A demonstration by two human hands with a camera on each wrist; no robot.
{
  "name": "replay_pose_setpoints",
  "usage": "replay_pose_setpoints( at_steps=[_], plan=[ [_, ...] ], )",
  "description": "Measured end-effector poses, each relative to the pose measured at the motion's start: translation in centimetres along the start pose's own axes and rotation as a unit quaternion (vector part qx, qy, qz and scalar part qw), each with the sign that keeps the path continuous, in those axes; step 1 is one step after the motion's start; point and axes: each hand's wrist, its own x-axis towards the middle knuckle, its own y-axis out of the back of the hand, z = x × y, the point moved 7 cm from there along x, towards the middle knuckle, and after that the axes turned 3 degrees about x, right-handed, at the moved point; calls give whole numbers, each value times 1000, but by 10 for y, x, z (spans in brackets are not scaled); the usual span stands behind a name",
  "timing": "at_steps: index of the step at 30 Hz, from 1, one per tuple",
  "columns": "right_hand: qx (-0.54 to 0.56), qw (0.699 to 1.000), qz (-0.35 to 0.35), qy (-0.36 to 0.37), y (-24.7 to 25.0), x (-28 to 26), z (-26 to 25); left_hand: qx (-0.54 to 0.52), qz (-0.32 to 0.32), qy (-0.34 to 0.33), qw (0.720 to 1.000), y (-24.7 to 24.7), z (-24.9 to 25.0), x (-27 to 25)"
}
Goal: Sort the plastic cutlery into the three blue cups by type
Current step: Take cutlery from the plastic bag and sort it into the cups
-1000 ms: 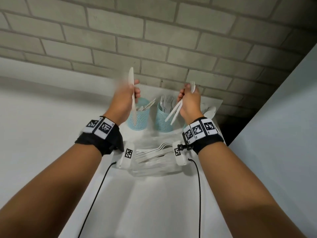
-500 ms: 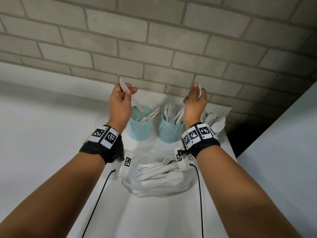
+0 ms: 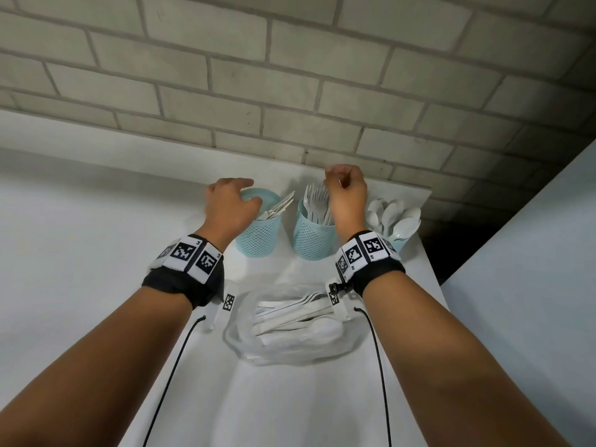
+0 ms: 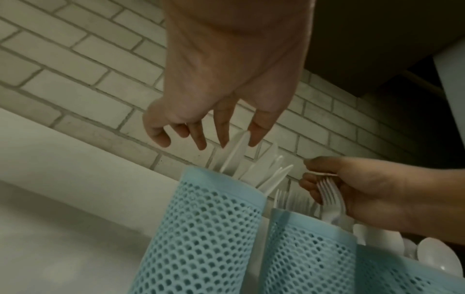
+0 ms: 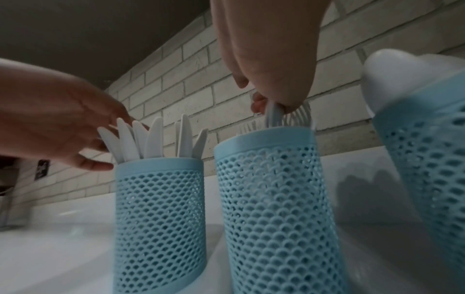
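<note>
Blue mesh cups stand in a row at the back of the white desk (image 3: pixel 290 398), close to the grey brick wall (image 3: pixel 290 75). The left cup (image 3: pixel 258 235) holds white plastic knives (image 5: pixel 153 139), the middle cup (image 3: pixel 314 238) holds forks (image 3: pixel 316 201), and the right cup (image 5: pixel 427 149) holds spoons (image 3: pixel 395 217) whose bowls crowd above its rim.

The left hand (image 3: pixel 230 204) hovers over the left cup, palm down. Its fingers (image 4: pixel 224 127) are spread and hang loosely, their tips just above the knife blades; in the left wrist view one fingertip is touching or nearly touching the tallest knife, and the hand holds nothing.

The right hand (image 3: pixel 346 195) is above the middle cup with its fingers (image 4: pixel 312 179) curled. They pinch the head of a white fork (image 4: pixel 331 201) near the tines, with its handle going down into the middle cup among the other forks. The right wrist view shows the same pinch from below, the tines sticking out beside the fingertips.

Nearer the person, between the two forearms, lies a clear plastic bag (image 3: pixel 290 346) on the desk with more white cutlery (image 3: pixel 290 314) inside it, handles lying roughly side by side. Both wrists wear black bands with black-and-white marker tags, and a thin black cable runs back from each along the desk.
</note>
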Motion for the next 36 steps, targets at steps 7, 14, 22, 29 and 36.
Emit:
replay_pose_setpoints(
  at_steps=[7, 14, 22, 29, 36],
  plan=[
    [-225, 958, -70, 160, -10, -20, -32, -6, 52, -34, 998, 26, 22, -24],
    [-279, 950, -120, 69, 5, -35, -54, -57, -86, -114, 988, 0, 59, -73],
    [-525, 715, -455, -81, 26, -110, -36, 220, -334, -154, 903, -75, 46, -135],
    [-552, 720, -401, -129, 58, -138, -14, 262, -289, -139, 910, -90, 31, -146],
    [-523, 747, -373, -174, 71, -159, 0, 330, -253, -184, 891, -96, 27, -154]
  ],
)
